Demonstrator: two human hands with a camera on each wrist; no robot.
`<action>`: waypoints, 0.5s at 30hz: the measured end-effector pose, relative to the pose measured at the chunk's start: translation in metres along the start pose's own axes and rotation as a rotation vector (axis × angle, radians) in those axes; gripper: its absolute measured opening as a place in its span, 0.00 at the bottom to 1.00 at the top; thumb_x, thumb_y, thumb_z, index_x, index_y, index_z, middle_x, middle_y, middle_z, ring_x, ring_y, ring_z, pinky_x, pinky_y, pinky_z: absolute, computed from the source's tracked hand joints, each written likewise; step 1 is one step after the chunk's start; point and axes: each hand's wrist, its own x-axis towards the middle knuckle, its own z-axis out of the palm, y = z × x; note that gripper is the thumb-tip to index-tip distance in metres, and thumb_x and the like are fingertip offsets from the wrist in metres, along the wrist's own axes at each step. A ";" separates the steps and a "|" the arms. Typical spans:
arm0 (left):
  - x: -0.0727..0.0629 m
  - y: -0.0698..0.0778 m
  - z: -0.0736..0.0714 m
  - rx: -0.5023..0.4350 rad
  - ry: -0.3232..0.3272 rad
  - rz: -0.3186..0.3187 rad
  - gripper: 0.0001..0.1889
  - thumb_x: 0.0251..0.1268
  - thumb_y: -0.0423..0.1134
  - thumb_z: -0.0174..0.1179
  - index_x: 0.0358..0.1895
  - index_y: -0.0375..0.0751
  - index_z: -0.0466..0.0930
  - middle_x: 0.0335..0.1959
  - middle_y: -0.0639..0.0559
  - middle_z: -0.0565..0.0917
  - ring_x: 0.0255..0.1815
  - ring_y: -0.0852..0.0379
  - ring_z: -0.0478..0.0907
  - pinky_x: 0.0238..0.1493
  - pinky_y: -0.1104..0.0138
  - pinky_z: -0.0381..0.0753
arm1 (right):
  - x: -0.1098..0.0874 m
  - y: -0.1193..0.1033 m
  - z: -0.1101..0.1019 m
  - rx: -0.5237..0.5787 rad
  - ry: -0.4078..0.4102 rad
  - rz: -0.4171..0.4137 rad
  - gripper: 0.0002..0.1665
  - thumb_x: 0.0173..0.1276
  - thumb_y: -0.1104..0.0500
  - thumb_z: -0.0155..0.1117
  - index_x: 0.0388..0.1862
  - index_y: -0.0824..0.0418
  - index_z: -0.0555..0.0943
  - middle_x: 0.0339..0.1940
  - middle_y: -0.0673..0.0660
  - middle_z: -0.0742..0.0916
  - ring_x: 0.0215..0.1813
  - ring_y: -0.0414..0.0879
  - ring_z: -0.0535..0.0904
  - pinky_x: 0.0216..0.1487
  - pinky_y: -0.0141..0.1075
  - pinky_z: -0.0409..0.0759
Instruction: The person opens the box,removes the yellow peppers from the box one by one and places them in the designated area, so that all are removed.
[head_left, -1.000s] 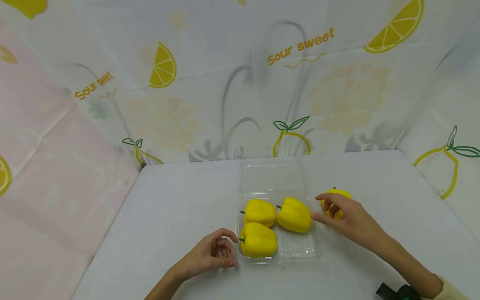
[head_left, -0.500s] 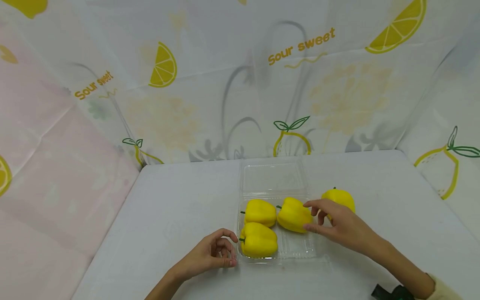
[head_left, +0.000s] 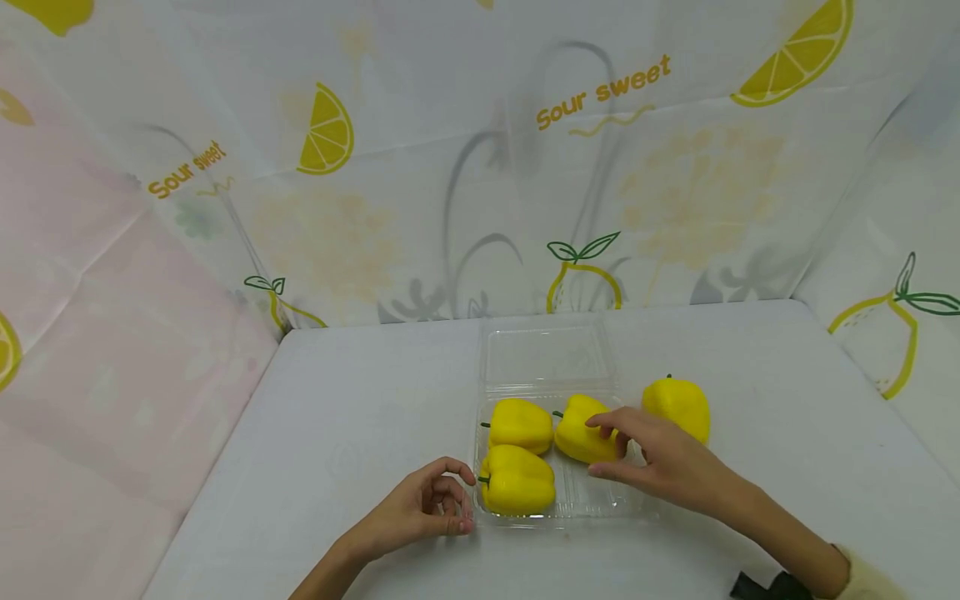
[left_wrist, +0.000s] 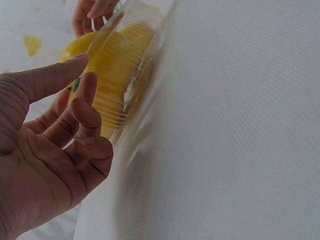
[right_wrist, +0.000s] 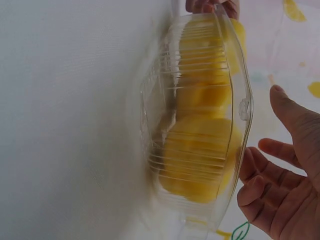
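Observation:
My left hand (head_left: 422, 510) is at the left edge of a clear plastic clamshell box (head_left: 592, 500), fingers loosely bent. In the left wrist view, the thumb and fingertips of that hand (left_wrist: 60, 130) lie at the box's rim, apart from each other. Three yellow bell peppers sit in the box: back left (head_left: 519, 425), front left (head_left: 517, 482) and back right (head_left: 579, 433). Over the box's right side hovers my right hand (head_left: 667, 458), thumb and fingers spread, partly hiding the back-right pepper. Nothing is in its grasp; the right wrist view shows the hand (right_wrist: 285, 175) beside the rim.
Another yellow bell pepper (head_left: 677, 408) stands on the white table (head_left: 360, 400), right of the box. The clear lid (head_left: 547, 354) lies folded back behind the box. Fabric printed with lemons (head_left: 450, 167) hangs around the table. A black object (head_left: 772, 586) is near the right forearm.
My right hand has moved left, from in front of the loose pepper to over the back-right pepper in the box. The left hand and the peppers have stayed put.

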 end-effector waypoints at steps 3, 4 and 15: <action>0.000 0.000 0.000 0.001 0.001 0.001 0.26 0.61 0.37 0.70 0.59 0.38 0.69 0.38 0.47 0.84 0.29 0.62 0.74 0.29 0.75 0.71 | 0.002 -0.002 0.004 -0.004 -0.005 -0.032 0.30 0.54 0.54 0.80 0.55 0.56 0.78 0.43 0.43 0.81 0.38 0.35 0.75 0.36 0.31 0.77; 0.000 0.000 0.000 0.001 0.001 0.001 0.26 0.61 0.37 0.70 0.59 0.38 0.69 0.38 0.47 0.84 0.29 0.62 0.74 0.29 0.75 0.71 | 0.002 -0.003 0.005 -0.004 -0.007 -0.041 0.30 0.55 0.53 0.79 0.55 0.56 0.78 0.43 0.43 0.82 0.38 0.35 0.75 0.37 0.31 0.78; 0.001 -0.001 0.000 -0.007 -0.001 0.001 0.26 0.61 0.37 0.70 0.59 0.38 0.69 0.38 0.47 0.84 0.29 0.62 0.74 0.29 0.75 0.72 | 0.008 -0.014 0.014 0.016 -0.035 -0.078 0.30 0.57 0.50 0.77 0.57 0.56 0.78 0.43 0.45 0.82 0.38 0.35 0.74 0.37 0.31 0.78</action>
